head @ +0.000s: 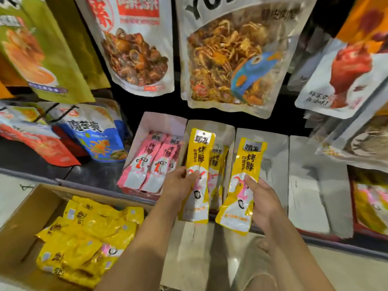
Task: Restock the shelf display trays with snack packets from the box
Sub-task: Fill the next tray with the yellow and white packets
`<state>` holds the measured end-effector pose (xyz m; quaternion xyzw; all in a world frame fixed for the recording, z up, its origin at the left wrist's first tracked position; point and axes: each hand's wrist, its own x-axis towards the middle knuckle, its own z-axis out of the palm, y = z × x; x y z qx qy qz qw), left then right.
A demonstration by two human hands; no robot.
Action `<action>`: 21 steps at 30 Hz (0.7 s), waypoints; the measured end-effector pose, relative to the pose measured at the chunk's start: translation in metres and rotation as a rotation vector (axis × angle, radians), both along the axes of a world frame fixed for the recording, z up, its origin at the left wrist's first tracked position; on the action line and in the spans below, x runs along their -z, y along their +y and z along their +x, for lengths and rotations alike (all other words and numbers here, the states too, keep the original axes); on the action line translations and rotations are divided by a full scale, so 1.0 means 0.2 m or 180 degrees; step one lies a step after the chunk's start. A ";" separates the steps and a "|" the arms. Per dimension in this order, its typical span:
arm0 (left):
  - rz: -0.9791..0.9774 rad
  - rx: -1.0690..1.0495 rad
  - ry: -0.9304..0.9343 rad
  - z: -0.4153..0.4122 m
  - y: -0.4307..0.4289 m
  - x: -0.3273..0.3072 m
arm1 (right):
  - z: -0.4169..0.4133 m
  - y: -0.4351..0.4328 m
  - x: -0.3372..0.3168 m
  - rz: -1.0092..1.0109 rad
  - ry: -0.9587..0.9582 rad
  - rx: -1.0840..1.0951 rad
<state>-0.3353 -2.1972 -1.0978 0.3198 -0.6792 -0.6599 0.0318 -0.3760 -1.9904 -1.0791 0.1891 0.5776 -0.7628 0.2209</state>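
My left hand [178, 185] grips a long yellow snack packet [199, 156] upright over the middle display tray [210, 127], which holds a few yellow packets [217, 162]. A second yellow packet [243, 185] stands tilted in front of the neighbouring tray [262, 148], held by my right hand [260, 198]. The cardboard box [25, 215] at the lower left holds several more yellow packets [88, 232]. The tray to the left [151, 122] is filled with pink packets [147, 164].
Large snack bags [228, 55] hang above the trays. Blue and red bags [94, 135] lie on the dark shelf at the left. Further white trays [315, 185] sit to the right, with more bags [346, 76] hanging over them. The shelf's front edge [92, 181] runs behind the box.
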 end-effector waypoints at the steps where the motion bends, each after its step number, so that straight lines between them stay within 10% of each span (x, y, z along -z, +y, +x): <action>1: -0.0152 -0.0048 -0.0048 -0.04 0.01 0.03 | -0.02 0.01 0.02 -0.0016 -0.0015 0.0024; 21: -0.2242 0.0865 -0.0695 -0.31 0.18 0.23 | -0.11 0.01 0.09 -0.0301 -0.0129 0.0010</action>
